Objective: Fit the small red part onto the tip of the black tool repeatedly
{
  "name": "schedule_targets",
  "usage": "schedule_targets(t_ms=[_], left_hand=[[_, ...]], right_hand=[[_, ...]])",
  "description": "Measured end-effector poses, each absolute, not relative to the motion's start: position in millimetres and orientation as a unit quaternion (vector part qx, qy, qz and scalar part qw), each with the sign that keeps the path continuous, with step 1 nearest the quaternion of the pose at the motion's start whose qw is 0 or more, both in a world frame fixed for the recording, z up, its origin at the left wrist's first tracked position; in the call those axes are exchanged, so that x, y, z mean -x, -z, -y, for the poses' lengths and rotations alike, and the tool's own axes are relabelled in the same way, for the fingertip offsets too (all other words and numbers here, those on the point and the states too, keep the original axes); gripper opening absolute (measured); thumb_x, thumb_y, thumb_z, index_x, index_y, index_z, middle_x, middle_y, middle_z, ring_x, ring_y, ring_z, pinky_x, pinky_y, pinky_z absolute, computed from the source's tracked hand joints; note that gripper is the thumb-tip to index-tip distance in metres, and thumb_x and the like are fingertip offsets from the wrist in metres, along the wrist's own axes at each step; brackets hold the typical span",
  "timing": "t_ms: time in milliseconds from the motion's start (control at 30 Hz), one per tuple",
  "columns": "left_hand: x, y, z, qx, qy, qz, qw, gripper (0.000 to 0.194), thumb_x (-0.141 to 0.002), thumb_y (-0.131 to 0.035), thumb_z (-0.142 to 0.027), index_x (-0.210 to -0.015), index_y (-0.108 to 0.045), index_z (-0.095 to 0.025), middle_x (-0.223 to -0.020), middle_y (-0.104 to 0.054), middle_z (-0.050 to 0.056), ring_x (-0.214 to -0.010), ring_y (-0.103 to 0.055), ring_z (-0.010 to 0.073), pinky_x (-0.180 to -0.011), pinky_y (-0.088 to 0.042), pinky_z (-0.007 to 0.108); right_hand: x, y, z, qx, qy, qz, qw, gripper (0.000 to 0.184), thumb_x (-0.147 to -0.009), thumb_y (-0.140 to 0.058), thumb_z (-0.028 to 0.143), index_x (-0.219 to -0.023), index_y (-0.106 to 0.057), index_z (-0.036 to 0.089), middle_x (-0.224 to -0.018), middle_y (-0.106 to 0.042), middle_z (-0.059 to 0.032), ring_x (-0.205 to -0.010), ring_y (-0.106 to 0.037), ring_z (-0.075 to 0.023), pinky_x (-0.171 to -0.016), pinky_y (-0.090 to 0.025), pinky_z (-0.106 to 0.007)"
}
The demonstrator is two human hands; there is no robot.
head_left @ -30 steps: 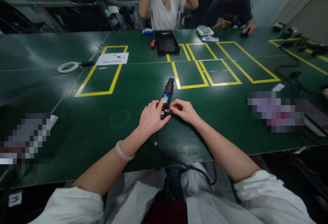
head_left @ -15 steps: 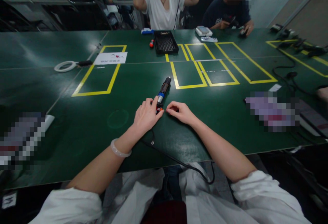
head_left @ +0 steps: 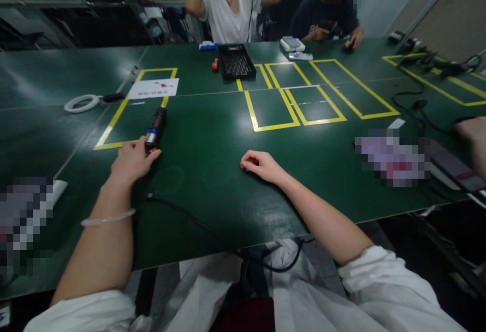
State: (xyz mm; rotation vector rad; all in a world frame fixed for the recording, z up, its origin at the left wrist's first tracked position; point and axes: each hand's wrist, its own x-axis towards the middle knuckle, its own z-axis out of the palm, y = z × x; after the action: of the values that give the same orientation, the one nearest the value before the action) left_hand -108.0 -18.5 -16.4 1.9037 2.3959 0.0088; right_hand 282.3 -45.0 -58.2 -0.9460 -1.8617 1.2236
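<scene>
On the left of the green table, my left hand is closed around the rear end of an electric screwdriver. The tool is black with a blue band and a silver part, and some red shows by my thumb. Its black tip points away from me, over the edge of a yellow taped rectangle. A black cable trails near it towards my lap. My right hand rests on the table at the middle with curled fingers; whether anything is inside them is hidden.
A white printed sheet lies across the left rectangle, beside a white cable coil. Further back are a black tray and a small red object. More yellow outlines mark the right. Co-workers sit opposite; another person's hand shows at right.
My left hand has carried the electric screwdriver leftward from the middle to the left rectangle, and its cable has followed. My right hand has stayed nearly where it was. The view has shifted slightly.
</scene>
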Motion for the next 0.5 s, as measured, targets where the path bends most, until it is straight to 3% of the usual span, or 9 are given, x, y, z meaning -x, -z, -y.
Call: schedule_targets(t_ms=[233,333,500], left_hand=[[166,10,18,-0.515,0.026,-0.856,0.043,0.08,-0.091,-0.039,-0.063,-0.152,-0.031,-0.013,-0.147,-0.034,0.028,-0.122,-0.045,0.0453,-0.092,-0.042,0.054],[168,12,21,-0.503,0.022,-0.864,0.012,0.077,-0.091,-0.037,-0.063,-0.15,-0.034,-0.013,-0.144,-0.039,0.026,-0.12,-0.046,0.0421,-0.094,-0.041,0.053],[162,19,24,-0.488,-0.071,-0.869,-0.046,0.065,-0.087,-0.057,-0.05,-0.139,-0.046,-0.013,-0.133,-0.05,0.019,-0.113,-0.05,0.0358,-0.092,-0.044,0.052]], right_hand=[[-282,58,44,0.371,-0.476,0.718,0.347,0.013,-0.087,-0.058,0.026,-0.085,-0.064,0.014,-0.078,-0.068,-0.0024,-0.067,-0.06,-0.0113,-0.065,-0.045,-0.023],[-282,58,44,0.375,-0.474,0.719,0.343,0.014,-0.087,-0.058,0.026,-0.086,-0.064,0.014,-0.079,-0.068,-0.0025,-0.067,-0.059,-0.0113,-0.065,-0.045,-0.023],[-283,59,44,0.372,-0.472,0.726,0.336,0.014,-0.088,-0.058,0.027,-0.087,-0.064,0.015,-0.079,-0.068,-0.0022,-0.068,-0.06,-0.0115,-0.066,-0.045,-0.023]])
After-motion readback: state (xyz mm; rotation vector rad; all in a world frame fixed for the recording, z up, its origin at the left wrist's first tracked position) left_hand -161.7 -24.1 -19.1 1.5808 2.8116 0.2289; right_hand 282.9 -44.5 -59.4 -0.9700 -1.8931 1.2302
